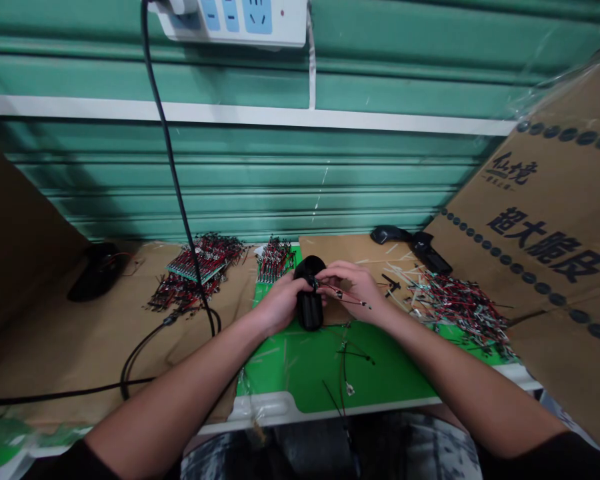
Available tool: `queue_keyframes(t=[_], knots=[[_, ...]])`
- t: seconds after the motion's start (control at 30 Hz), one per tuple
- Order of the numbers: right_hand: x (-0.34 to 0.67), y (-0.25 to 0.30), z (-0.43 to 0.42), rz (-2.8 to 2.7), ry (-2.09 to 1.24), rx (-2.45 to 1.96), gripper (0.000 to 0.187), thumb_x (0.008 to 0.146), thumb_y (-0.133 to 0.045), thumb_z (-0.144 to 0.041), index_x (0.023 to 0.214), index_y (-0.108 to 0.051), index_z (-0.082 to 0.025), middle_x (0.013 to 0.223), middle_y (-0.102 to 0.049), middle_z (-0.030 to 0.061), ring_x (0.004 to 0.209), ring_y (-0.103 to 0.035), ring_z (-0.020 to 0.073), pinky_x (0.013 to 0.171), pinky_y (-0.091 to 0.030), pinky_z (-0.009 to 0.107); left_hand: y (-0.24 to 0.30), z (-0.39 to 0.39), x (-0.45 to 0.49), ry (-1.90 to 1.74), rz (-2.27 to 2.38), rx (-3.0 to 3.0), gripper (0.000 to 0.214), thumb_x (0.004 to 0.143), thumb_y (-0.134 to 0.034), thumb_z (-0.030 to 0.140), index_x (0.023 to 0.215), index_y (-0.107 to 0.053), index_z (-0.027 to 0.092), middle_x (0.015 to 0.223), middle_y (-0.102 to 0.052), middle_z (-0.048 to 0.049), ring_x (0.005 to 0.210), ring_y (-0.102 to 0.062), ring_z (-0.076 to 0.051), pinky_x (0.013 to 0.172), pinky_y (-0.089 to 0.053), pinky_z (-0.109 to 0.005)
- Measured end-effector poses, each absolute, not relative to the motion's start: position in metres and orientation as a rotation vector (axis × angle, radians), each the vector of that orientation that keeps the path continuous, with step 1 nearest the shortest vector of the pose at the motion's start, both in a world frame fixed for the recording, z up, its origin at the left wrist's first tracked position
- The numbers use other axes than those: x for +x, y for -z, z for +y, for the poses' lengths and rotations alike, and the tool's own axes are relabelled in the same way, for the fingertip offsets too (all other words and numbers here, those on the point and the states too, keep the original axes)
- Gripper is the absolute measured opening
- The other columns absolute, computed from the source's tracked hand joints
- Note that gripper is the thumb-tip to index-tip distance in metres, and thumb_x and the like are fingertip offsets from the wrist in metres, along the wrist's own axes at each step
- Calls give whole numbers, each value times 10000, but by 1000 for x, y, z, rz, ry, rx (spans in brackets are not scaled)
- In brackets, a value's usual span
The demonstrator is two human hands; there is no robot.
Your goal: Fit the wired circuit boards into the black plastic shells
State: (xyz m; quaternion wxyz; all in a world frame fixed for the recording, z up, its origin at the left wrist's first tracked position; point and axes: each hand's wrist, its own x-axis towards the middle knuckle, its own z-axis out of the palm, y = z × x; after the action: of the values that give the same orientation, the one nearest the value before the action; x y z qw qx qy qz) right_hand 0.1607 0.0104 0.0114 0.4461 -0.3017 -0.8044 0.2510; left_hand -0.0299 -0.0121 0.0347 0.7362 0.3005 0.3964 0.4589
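Head view: L hand (281, 305) grip closed on black plastic housing (310, 310), centre of frame, above green cutting mat (380, 373); R hand (351, 289) pinches thin red-blk leads (347, 299) at housing top. Best kept steady, leads unkinked.

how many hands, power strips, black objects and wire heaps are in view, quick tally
hands: 2 (left hand, right hand)
power strips: 1 (white power strip)
black objects: 4 (held black object, far-left black object, oval black object, flat black object)
wire heaps: 3 (left heap, middle heap, right heap)
total: 10
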Motion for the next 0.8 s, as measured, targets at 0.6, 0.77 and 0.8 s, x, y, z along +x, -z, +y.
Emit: queue_keyframes(t=[0.6, 0.77, 0.8], knots=[[163, -4, 16, -1983, -631, -741, 156, 953, -768, -357, 1027, -818, -229, 909, -779, 61, 767, -711, 175, 712, -553, 292, -23, -9, -32, -982, 849, 783, 416, 667, -754, 174, 1042, -574, 168, 758, -739, -43, 615, -722, -216, 665, -607, -356], [161, -10, 12, -1999, -616, -752, 125, 951, -754, -304, 1029, -814, -227, 902, -769, 61, 749, -688, 171, 701, -545, 298, -21, -7, -31, -1037, 854, 806, 375, 648, -764, 182, 993, -620, 156, 746, -731, -34, 615, -709, -200, 643, -587, -318], [160, -12, 10, -1992, -630, -781, 129, 951, -747, -306, 1033, -808, -227, 913, -765, 63, 746, -681, 171, 698, -545, 303, -22, -6, -31, -1058, 863, 807, 362, 648, -761, 183, 981, -622, 157, 745, -729, -30, 611, -704, -193, 635, -581, -306]])
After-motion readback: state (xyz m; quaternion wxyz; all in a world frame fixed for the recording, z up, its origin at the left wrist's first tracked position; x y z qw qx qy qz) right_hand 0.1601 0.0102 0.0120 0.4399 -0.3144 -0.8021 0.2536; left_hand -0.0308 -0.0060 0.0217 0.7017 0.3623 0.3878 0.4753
